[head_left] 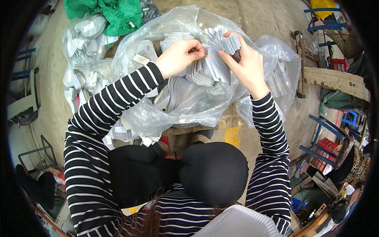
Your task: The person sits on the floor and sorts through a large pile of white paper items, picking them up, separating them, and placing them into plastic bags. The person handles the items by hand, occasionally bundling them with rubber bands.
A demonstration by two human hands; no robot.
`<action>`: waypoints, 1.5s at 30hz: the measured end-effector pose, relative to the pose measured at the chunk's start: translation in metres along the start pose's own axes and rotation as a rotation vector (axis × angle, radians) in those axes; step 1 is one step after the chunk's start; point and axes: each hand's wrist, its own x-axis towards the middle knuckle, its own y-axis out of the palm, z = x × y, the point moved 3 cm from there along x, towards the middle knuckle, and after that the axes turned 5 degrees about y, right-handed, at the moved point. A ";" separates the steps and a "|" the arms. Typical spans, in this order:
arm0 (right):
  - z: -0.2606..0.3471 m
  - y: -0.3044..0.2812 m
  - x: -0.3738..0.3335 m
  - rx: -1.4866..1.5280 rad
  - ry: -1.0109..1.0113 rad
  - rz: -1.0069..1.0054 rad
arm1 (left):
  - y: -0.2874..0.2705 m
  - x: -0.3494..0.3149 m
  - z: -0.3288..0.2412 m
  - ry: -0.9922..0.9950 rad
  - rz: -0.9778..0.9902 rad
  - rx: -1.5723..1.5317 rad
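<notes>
Over a large clear plastic bag [173, 120], my left hand [179, 58] pinches a thin yellowish rubber band [211, 56] between thumb and fingers. The band stretches across a fanned stack of whitish-grey flat pieces [203, 73] below. My right hand [248, 67] grips a small bundle of similar grey pieces [229, 44], thumb on the near side and fingers curled behind it. More banded stacks [179, 93] lie inside the bag under my hands. What exactly the pieces are, I cannot tell.
Left of the big bag sit smaller plastic bags [89, 43] of similar pieces, with green netting [122, 15] behind. Another filled bag [280, 79] stands to the right, near a wooden bench [335, 81]. Blue-framed chairs [325, 128] and red crates [325, 148] are further right.
</notes>
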 end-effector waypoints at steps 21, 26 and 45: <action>0.022 0.006 -0.017 -0.094 -0.257 0.046 | -0.027 0.009 -0.061 0.110 -0.048 0.148; 0.000 0.009 -0.011 0.041 -0.292 0.066 | -0.019 0.039 -0.033 0.092 0.118 -0.321; -0.038 0.013 -0.014 0.429 -0.144 0.068 | -0.018 0.007 0.002 0.054 0.040 -0.461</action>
